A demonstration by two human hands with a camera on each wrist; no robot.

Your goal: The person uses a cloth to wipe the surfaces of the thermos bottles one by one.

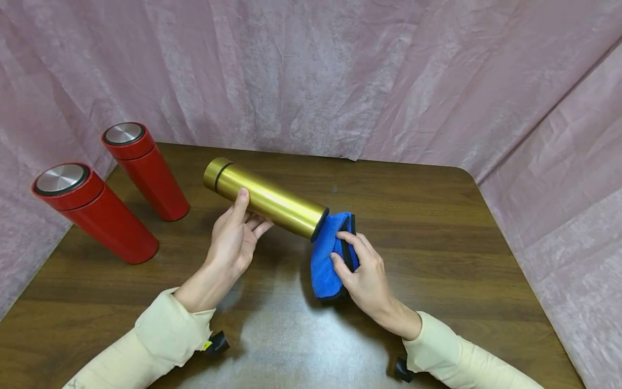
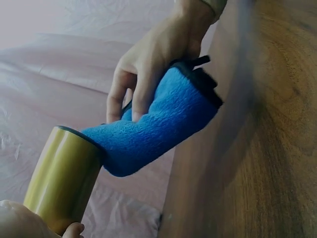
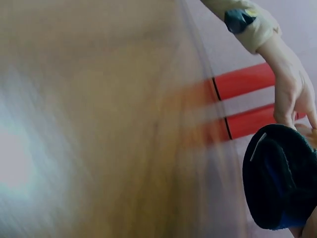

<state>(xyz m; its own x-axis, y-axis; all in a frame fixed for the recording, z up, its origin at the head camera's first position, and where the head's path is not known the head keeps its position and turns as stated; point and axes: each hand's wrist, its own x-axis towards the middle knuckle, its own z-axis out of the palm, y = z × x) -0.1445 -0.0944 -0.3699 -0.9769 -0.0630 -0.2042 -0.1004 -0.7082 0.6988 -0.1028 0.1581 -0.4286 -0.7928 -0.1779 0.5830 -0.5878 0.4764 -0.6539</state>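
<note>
A gold thermos bottle (image 1: 272, 200) lies tilted in the grip of my left hand (image 1: 233, 237), its capped end up to the left and its dark-rimmed base down to the right. My right hand (image 1: 364, 273) pinches a folded blue cloth (image 1: 328, 265) with black edging. The cloth touches the bottle's base. In the left wrist view the cloth (image 2: 148, 129) meets the rim of the gold bottle (image 2: 64, 173). Seen from the right wrist, the cloth (image 3: 280, 178) looks dark and hides most of the bottle.
Two red thermos bottles (image 1: 107, 221) (image 1: 153, 181) with silver-topped lids stand at the left of the brown wooden table (image 1: 437, 243). Pink curtains (image 1: 311, 75) hang behind the table and along its sides.
</note>
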